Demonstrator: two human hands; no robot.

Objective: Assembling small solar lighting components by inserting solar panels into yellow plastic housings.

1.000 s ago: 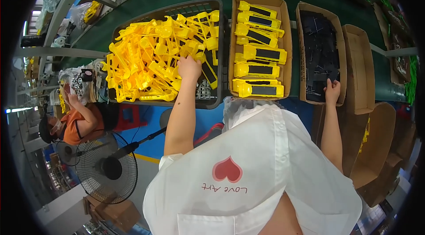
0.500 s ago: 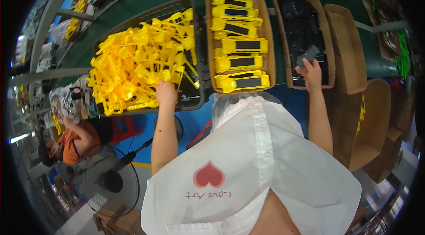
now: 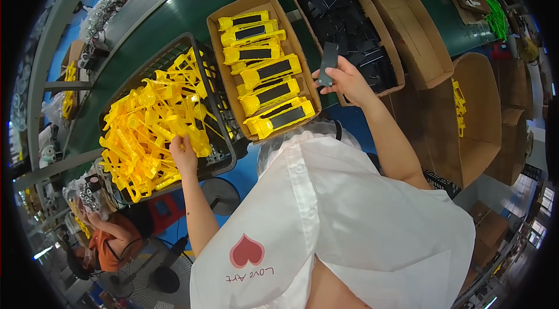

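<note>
1. Since half a second ago, the right hand (image 3: 349, 79) has lifted clear of the cardboard box of black pieces (image 3: 349, 24) and now holds a flat black strip (image 3: 328, 63) up over that box's near edge; the left hand (image 3: 183, 152) has stayed in the yellow pile.
2. Right-hand grip: fingers and thumb are pinched together on the strip's lower end, so the strip stands nearly upright above the fingers.
3. Left-hand grip: fingers are curled closed around one yellow plastic part (image 3: 198, 143) at the near side of the black wire-sided crate (image 3: 218, 114), which is heaped with tangled yellow mouldings.
4. Step in hand, as I judge it: picking up one piece of each kind, one per hand. The next move likely calls for pulling the yellow part free of the tangle without dragging its neighbours, then bringing both pieces together in front of the body.
5. Between the crate and the black-piece box, a cardboard tray (image 3: 215, 24) holds a neat row of yellow pieces with black strips set into them.
6. Materials: yellow parts look like glossy, rigid moulded plastic with thin arms that snag; the strip is thin, matte and rectangular; boxes are plain brown corrugated card on a dark green surface (image 3: 192, 6).
7. An empty cardboard box (image 3: 407, 24) lies further right.
</note>
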